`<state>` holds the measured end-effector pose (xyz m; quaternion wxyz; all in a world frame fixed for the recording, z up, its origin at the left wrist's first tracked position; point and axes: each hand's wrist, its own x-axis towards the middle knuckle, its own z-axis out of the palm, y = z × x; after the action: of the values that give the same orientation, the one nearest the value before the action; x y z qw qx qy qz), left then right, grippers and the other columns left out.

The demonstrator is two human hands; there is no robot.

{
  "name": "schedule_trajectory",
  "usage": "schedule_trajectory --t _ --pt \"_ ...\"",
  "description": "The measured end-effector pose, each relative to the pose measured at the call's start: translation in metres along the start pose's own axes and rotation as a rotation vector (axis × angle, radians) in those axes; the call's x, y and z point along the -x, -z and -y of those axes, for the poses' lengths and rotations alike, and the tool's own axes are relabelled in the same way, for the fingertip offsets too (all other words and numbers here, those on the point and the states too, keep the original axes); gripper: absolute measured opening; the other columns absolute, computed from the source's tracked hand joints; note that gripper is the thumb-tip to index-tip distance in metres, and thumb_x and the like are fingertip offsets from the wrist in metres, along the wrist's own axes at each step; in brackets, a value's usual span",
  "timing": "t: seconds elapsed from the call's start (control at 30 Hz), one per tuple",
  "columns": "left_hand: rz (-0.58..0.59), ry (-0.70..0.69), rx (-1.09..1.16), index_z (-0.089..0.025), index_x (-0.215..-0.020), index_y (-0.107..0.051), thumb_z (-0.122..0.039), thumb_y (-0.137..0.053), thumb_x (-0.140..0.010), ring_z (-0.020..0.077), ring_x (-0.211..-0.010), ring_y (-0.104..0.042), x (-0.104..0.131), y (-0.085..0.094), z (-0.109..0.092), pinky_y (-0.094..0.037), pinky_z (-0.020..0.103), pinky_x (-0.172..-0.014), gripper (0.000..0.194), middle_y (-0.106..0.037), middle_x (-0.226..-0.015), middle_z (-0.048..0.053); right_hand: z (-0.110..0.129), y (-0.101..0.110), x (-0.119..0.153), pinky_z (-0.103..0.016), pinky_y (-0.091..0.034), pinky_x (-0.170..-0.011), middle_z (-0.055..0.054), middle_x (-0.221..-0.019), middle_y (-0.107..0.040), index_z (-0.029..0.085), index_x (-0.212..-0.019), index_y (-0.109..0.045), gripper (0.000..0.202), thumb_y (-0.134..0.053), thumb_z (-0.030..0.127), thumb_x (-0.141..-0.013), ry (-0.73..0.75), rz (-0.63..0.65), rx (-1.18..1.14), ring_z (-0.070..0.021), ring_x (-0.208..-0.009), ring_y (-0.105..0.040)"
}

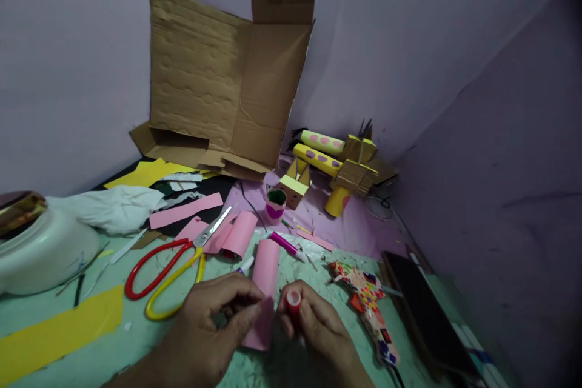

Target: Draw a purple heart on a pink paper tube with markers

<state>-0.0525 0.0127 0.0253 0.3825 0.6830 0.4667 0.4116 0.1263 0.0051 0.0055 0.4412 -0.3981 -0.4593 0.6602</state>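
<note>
A pink paper tube [266, 267] lies lengthwise between my hands on the green surface. My left hand [218, 315] is closed at its left side, thumb and fingertips pinched against or just above the tube. Whatever sits in that pinch is too small to make out. My right hand [318, 321] wraps its fingers round a red marker [294, 306], whose hollow round end points up. Beyond the tube lies a purple marker [285, 244]. Scissors [195, 248] with red and yellow handles rest open to the left of the tube.
A patterned glue gun [366, 300] and a dark flat object [422, 309] lie to the right. Behind are yellow spotted cardboard figures [359, 173], a small pink cup [275, 209] and a large cardboard box [204, 73]. Pink scraps [186, 210] and yellow paper [63, 333] lie left.
</note>
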Motion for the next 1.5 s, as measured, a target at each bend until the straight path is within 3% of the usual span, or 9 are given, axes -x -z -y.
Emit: schedule_trajectory --t 0.1,0.23,0.43,0.63,0.8,0.9,0.97,1.2,1.5 --pt "0.005 0.018 0.025 -0.023 -0.076 -0.067 -0.025 -0.059 -0.080 0.0138 -0.058 -0.062 0.002 -0.003 0.002 -0.049 0.021 -0.052 0.009 -0.065 -0.066 0.000 -0.001 0.001 -0.001 -0.025 -0.031 -0.054 0.001 -0.062 -0.043 0.020 -0.080 -0.057 0.044 -0.056 0.064 -0.078 -0.076 0.014 -0.049 -0.0135 -0.057 -0.038" --pt "0.018 0.102 0.109 -0.024 -0.082 -0.068 -0.026 -0.060 -0.079 0.0121 -0.054 -0.060 0.004 -0.007 0.002 -0.048 0.019 -0.049 0.008 -0.064 -0.064 -0.002 0.001 0.002 0.002 -0.027 -0.038 -0.065 -0.002 -0.075 -0.052 0.021 -0.086 -0.060 0.043 -0.050 0.062 -0.084 -0.039 0.065 0.162 -0.0161 -0.070 -0.047" --pt "0.009 0.057 0.055 -0.023 -0.081 -0.067 -0.020 -0.061 -0.078 0.0119 -0.056 -0.058 0.006 -0.011 0.002 -0.047 0.021 -0.050 0.007 -0.063 -0.067 -0.001 0.000 0.001 0.006 -0.027 -0.040 -0.064 -0.002 -0.073 -0.057 0.020 -0.083 -0.057 0.033 -0.038 0.044 -0.095 0.160 0.036 0.555 -0.0160 -0.069 -0.052" --pt "0.071 -0.066 -0.038 -0.019 -0.072 -0.068 -0.014 -0.054 -0.081 0.0119 -0.058 -0.057 0.005 -0.009 -0.001 -0.045 0.023 -0.053 0.018 -0.063 -0.064 0.002 -0.006 -0.001 0.006 -0.028 -0.039 -0.062 -0.006 -0.077 -0.064 0.018 -0.089 -0.059 0.024 -0.037 0.026 -0.093 0.358 0.027 0.959 -0.0180 -0.069 -0.057" --pt "0.171 0.322 0.084 -0.017 -0.058 -0.066 -0.022 -0.059 -0.069 0.0125 -0.048 -0.054 -0.002 -0.009 -0.007 -0.041 0.023 -0.044 0.014 -0.061 -0.053 0.001 -0.005 0.002 0.007 -0.029 -0.035 -0.060 -0.007 -0.078 -0.064 0.018 -0.095 -0.060 0.018 -0.045 0.017 -0.084 0.422 0.111 1.220 -0.0201 -0.071 -0.055" --pt "0.258 0.633 0.201 -0.018 -0.051 -0.059 -0.027 -0.065 -0.060 0.0089 -0.033 -0.041 -0.007 -0.008 -0.009 -0.030 0.020 -0.033 0.015 -0.047 -0.035 -0.005 -0.005 0.003 0.007 -0.030 -0.035 -0.062 -0.007 -0.080 -0.065 0.018 -0.097 -0.060 0.021 -0.047 0.015 -0.081 0.428 0.161 1.233 -0.0201 -0.072 -0.055" --pt "0.289 0.723 0.247 -0.018 -0.049 -0.056 -0.028 -0.067 -0.056 0.0077 -0.027 -0.036 -0.010 -0.007 -0.008 -0.025 0.019 -0.029 0.017 -0.043 -0.030 -0.007 -0.004 0.003 0.007 -0.030 -0.035 -0.061 -0.007 -0.080 -0.065 0.018 -0.097 -0.060 0.020 -0.046 0.016 -0.082 0.431 0.182 1.226 -0.0202 -0.072 -0.055" --pt "0.331 0.739 0.463 -0.016 -0.043 -0.059 -0.022 -0.061 -0.050 0.0042 -0.022 -0.027 -0.011 -0.005 -0.005 -0.016 0.016 -0.025 0.010 -0.039 -0.024 -0.007 0.002 0.000 0.010 -0.030 -0.038 -0.063 -0.005 -0.079 -0.065 0.019 -0.092 -0.060 0.019 -0.041 0.023 -0.090 0.376 0.202 1.084 -0.0183 -0.072 -0.057" --pt "0.407 0.696 0.384 -0.017 -0.046 -0.062 -0.021 -0.061 -0.053 0.0057 -0.021 -0.030 -0.011 0.000 0.000 -0.020 0.016 -0.024 0.008 -0.044 -0.025 -0.006 0.004 0.000 0.011 -0.030 -0.039 -0.061 -0.005 -0.078 -0.065 0.020 -0.091 -0.061 0.019 -0.043 0.021 -0.088 0.376 0.197 1.076 -0.0178 -0.070 -0.058"
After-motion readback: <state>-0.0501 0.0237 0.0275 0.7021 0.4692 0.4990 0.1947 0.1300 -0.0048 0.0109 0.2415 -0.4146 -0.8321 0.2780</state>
